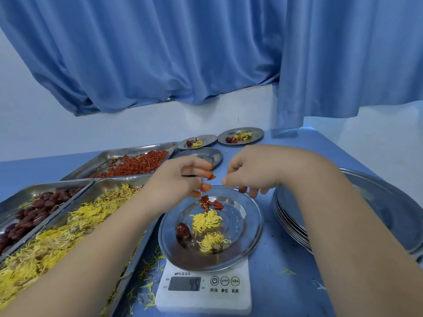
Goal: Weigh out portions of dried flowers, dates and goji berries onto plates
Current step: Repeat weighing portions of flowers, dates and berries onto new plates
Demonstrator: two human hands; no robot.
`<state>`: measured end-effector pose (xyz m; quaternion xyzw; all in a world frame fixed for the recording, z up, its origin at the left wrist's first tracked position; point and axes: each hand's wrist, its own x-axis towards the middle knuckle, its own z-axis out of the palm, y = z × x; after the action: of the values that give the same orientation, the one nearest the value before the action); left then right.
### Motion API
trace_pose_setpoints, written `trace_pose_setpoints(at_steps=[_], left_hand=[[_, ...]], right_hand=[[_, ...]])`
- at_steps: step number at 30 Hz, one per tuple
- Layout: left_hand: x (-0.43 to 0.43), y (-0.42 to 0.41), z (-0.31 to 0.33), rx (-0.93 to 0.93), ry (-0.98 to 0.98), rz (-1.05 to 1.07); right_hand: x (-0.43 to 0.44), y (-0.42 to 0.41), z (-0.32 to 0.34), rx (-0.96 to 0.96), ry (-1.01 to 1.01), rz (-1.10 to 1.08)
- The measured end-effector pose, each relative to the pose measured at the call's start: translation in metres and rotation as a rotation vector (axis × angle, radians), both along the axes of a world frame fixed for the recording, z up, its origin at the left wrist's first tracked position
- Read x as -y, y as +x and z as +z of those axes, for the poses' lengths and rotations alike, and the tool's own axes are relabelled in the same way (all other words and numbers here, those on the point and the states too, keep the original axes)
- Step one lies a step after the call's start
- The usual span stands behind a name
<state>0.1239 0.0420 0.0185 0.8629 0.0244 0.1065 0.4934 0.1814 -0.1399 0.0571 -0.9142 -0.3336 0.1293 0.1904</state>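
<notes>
A steel plate (251, 236) stands on a white kitchen scale (206, 294) whose display reads 45. On the plate lie one dark date (183, 234), two yellow dried flowers (206, 220) and a few red goji berries (210, 203). My left hand (178, 179) hovers over the plate's far left rim and pinches goji berries (211, 178) in its curled fingertips. Just to its right is my right hand (249, 172), fingers curled down over the plate's far rim. Its thumb and forefinger tips are close together, and I cannot tell whether they hold anything.
Three steel trays stand at the left: goji berries (137, 165), dates (34, 211) and dried flowers (57, 236). A stack of plates (290, 225) and a large round tray (389, 213) sit at the right. Two filled plates (240, 136) and an empty plate (206, 155) stand behind.
</notes>
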Motion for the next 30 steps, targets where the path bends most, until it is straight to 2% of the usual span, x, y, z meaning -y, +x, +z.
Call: trace_pose_setpoints(at_steps=[3, 7, 10, 13, 18, 22, 26, 30], left_hand=[[-0.002, -0.006, -0.007, 0.039, -0.06, 0.013], [-0.007, -0.014, -0.012, 0.023, -0.459, -0.02], [-0.012, -0.019, -0.019, -0.024, -0.595, -0.007], [-0.013, -0.022, -0.027, -0.073, -0.664, -0.001], [-0.016, -0.029, -0.032, -0.056, -0.776, -0.002], [-0.016, -0.031, -0.032, -0.023, -0.801, 0.015], [-0.017, -0.032, -0.032, 0.014, -0.791, 0.04], [-0.017, -0.032, -0.033, 0.038, -0.799, 0.025]], right_hand=[[0.0, 0.001, 0.0, 0.001, -0.002, 0.001], [-0.003, 0.0, -0.003, 0.015, -0.012, 0.015], [-0.011, 0.0, -0.009, 0.09, -0.001, 0.038], [-0.022, 0.001, -0.019, 0.202, 0.071, 0.057], [-0.038, 0.004, -0.038, 0.224, 0.284, 0.09], [-0.046, 0.01, -0.053, 0.317, 0.228, 0.034], [-0.044, 0.015, -0.061, 0.301, 0.081, 0.012], [-0.048, 0.013, -0.062, 0.189, 0.215, 0.057]])
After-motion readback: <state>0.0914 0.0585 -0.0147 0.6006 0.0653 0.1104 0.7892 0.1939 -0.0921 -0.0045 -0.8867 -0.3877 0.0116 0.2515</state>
